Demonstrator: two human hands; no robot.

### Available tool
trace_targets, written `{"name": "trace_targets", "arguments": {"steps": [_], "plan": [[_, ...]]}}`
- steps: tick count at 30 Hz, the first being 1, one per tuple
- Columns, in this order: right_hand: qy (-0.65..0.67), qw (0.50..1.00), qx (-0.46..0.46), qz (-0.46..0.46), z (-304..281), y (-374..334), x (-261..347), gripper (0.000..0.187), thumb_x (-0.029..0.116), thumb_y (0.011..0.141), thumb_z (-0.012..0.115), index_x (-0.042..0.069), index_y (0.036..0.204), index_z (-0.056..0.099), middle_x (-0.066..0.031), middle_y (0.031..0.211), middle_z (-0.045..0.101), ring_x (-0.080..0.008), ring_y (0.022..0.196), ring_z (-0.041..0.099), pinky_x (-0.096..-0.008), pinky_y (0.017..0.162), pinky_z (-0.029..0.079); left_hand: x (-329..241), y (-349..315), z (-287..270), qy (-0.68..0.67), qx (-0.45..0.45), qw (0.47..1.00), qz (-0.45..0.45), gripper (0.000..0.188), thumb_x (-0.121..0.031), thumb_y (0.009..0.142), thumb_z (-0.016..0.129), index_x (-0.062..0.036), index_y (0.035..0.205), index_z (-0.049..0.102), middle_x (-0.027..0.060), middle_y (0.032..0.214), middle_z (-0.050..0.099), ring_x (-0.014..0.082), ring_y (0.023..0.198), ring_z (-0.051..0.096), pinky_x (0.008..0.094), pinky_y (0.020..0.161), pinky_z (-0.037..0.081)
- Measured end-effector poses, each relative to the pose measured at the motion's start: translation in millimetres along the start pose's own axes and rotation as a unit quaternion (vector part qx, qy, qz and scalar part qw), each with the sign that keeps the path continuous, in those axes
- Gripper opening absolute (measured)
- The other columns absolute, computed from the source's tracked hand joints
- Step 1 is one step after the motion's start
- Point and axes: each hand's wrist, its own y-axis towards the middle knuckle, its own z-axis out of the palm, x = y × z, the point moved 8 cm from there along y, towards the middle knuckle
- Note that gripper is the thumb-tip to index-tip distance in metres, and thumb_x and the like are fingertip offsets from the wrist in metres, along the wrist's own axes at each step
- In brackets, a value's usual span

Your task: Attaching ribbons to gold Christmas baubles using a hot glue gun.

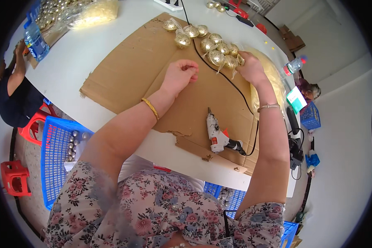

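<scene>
Nearest to us is the person's floral top (pixel 161 206), and beyond its front edge we see the white table (pixel 70 80), with a creased, torn-edged cardboard sheet (pixel 132 62) laid over much of it. Past the table, at right, we make out a pale wall (pixel 347 128); at lower left, a red stool (pixel 15 178) stands on the floor. On the cardboard's far side lie the gold baubles (pixel 215 58), several with sheer ribbon. The left hand (pixel 178 76) hovers over the cardboard, fingers curled, tips drawn together with the thumb; we cannot tell whether anything thin sits between them. The right hand (pixel 251 71) reaches the cluster's right end, its fingers narrowed at a bauble, but the hand hides part of the contact and we cannot tell how firm the hold is. The right forearm partly covers a bulging plastic bag (pixel 273 76). The left arm and the table edge partly hide a blue basket (pixel 53 153) of silvery balls, and the rim cuts off a seated person (pixel 14 97) at left. A glue gun (pixel 215 134) lies between the forearms, and a black cord (pixel 231 84) runs beside the baubles.
</scene>
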Motion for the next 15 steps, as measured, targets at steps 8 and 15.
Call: {"name": "trace_targets", "arguments": {"steps": [8, 15], "plan": [[0.000, 0.981, 0.178, 0.077, 53, 28, -12, 0.054, 0.019, 0.064, 0.067, 0.009, 0.115, 0.054, -0.0128, 0.106, 0.061, -0.0264, 0.102, 0.056, -0.0346, 0.088, 0.044, 1, 0, -3, -0.037, 0.005, 0.998, -0.050, 0.016, -0.004, 0.089, 0.043, 0.0005, 0.095, 0.057, 0.0085, 0.089, 0.059, 0.0156, 0.073, 0.058, 0.0271, 0.067, 0.051], [0.053, 0.992, 0.036, 0.110, 6, 7, -15, 0.056, 0.018, 0.060, 0.070, -0.002, 0.109, 0.054, -0.0140, 0.093, 0.062, -0.0256, 0.089, 0.060, -0.0316, 0.080, 0.046, 0, 2, -2, -0.032, 0.009, 0.998, -0.061, 0.015, -0.005, 0.089, 0.045, 0.0000, 0.097, 0.056, 0.0090, 0.091, 0.059, 0.0161, 0.074, 0.059, 0.0271, 0.067, 0.051]]}}
